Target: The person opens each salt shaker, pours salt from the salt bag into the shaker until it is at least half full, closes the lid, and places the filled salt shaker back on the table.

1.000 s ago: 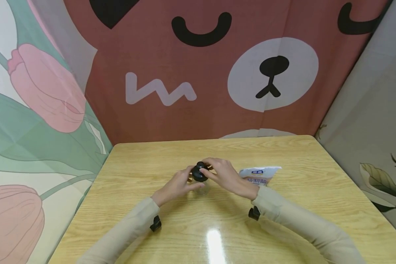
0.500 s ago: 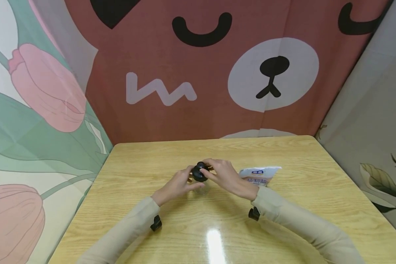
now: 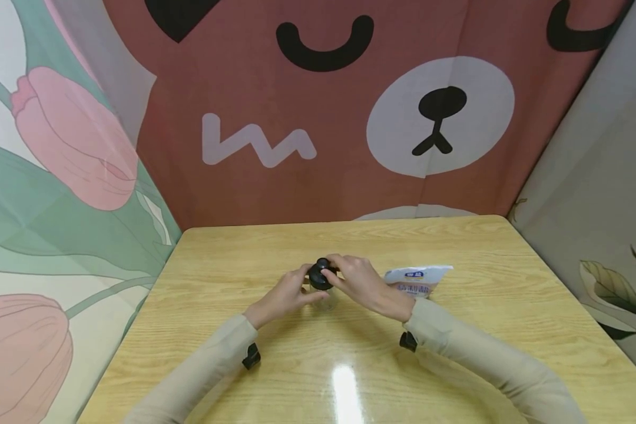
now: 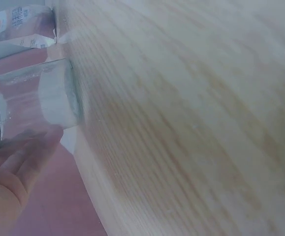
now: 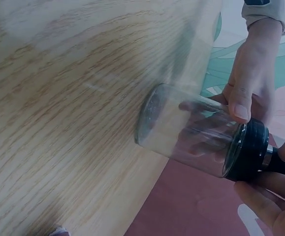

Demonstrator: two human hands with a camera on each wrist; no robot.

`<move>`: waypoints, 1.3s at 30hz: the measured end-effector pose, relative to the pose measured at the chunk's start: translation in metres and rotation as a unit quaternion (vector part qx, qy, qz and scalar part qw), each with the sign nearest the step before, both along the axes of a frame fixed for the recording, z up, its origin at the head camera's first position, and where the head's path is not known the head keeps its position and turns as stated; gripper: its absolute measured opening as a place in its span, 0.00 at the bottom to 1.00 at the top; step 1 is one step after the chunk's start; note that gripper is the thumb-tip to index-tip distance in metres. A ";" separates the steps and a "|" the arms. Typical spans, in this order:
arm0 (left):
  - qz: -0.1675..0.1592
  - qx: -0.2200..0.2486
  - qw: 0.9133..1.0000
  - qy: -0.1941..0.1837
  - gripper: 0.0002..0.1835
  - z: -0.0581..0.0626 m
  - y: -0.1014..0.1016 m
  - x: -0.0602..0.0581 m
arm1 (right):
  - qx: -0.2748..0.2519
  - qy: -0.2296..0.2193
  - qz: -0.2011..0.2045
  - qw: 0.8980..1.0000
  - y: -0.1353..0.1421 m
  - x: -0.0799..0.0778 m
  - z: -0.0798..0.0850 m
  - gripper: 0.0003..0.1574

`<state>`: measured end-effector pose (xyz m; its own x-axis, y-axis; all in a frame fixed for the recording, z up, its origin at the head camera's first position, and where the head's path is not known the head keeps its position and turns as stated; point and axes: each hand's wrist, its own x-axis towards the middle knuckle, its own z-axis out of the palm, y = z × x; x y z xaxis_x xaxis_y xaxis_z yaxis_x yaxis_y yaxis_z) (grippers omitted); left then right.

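The left hand [image 3: 283,296] is gripping the clear, cylindrical glass jar [image 5: 186,130] upright on the yellow wooden table [image 3: 233,253], apparently steadying it while the right hand [image 3: 363,284] is pinching its round black lid [image 3: 320,277].

Between the sleeves [image 3: 198,371], a hand could pass over the table [image 3: 291,368] up to the jar [image 5: 157,120], where the left hand's [image 3: 283,299] thumb crosses its near side. The right hand [image 3: 363,285] blocks the lid [image 3: 320,280] from the right; the packet [image 3: 413,275] obstructs just beyond that wrist. Room lies left of the left hand. The curtain [image 3: 244,194] bounds the far edge.
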<state>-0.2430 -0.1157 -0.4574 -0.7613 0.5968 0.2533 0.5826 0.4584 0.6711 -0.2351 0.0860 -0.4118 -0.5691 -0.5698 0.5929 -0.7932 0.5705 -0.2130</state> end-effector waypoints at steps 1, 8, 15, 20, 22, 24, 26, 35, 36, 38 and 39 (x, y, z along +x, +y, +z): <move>-0.003 0.003 1.000 -0.003 0.31 0.000 0.000 0.000 | 0.001 0.007 0.002 1.000 0.000 0.000 0.000 0.17; -0.018 0.011 1.000 -0.011 0.31 0.003 0.001 0.002 | 0.006 0.032 0.012 0.999 0.000 0.001 0.001 0.18; -0.020 0.012 1.000 -0.013 0.30 0.005 0.003 0.001 | 0.000 0.009 0.013 1.000 0.001 -0.004 0.001 0.18; -0.020 0.008 1.000 -0.014 0.32 0.004 0.003 0.001 | -0.021 -0.046 0.014 0.999 0.002 -0.005 0.003 0.16; -0.019 0.004 1.000 -0.009 0.32 0.004 0.003 0.001 | -0.020 -0.056 0.013 0.998 0.002 -0.004 0.004 0.16; -0.019 0.001 1.000 -0.003 0.32 0.004 0.003 0.001 | -0.014 -0.057 0.012 0.998 0.001 -0.003 0.006 0.16; -0.017 -0.002 1.000 0.004 0.32 0.004 0.003 0.001 | -0.004 -0.045 0.012 0.999 0.000 -0.002 0.007 0.17; -0.023 0.005 1.000 0.004 0.31 0.004 0.002 0.000 | 0.008 -0.010 0.005 1.000 -0.001 0.000 0.007 0.16; -0.024 0.007 1.000 0.004 0.30 0.004 0.002 0.000 | 0.007 -0.009 0.005 1.000 -0.001 0.000 0.007 0.16; -0.024 0.007 1.000 0.009 0.30 0.003 0.002 0.000 | 0.007 -0.010 0.006 1.000 -0.001 -0.001 0.006 0.16; -0.024 0.008 1.000 0.011 0.30 0.003 0.002 0.000 | 0.008 -0.011 0.006 1.000 0.000 -0.001 0.006 0.16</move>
